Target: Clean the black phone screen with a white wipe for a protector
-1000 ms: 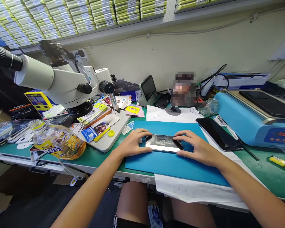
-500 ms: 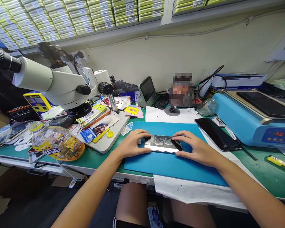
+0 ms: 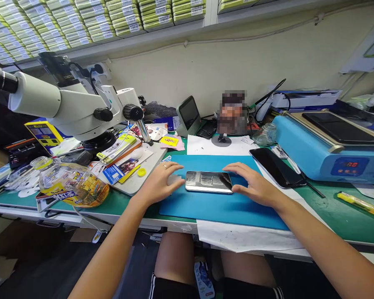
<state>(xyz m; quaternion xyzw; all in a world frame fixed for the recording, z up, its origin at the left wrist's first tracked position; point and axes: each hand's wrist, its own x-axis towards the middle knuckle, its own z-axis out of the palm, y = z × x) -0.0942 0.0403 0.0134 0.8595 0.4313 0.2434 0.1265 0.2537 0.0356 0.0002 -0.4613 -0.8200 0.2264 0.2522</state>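
A smartphone (image 3: 209, 182) lies flat on the blue mat (image 3: 218, 205), its glossy dark screen facing up and reflecting pale stripes. Just left of it is my left hand (image 3: 160, 182), fingers apart and clear of the phone's edge; a small pale item beneath those fingers is too blurred to name. My right hand (image 3: 251, 182) is at the phone's right end with thumb and fingers spread. Its fingertips are close to the corner, and whether they touch it I cannot tell. Neither hand grips anything.
On the left stand a microscope (image 3: 77, 108) and a large plastic bottle (image 3: 77, 182). A second phone (image 3: 277, 167) lies right of the mat, beside a blue heating plate machine (image 3: 324, 153) carrying another dark phone. A yellow cutter knife (image 3: 361, 204) lies farther right.
Both hands have let go of the phone and drawn apart, the left one moving farther left. The phone now rests flat on the mat. The whole view has shifted slightly.
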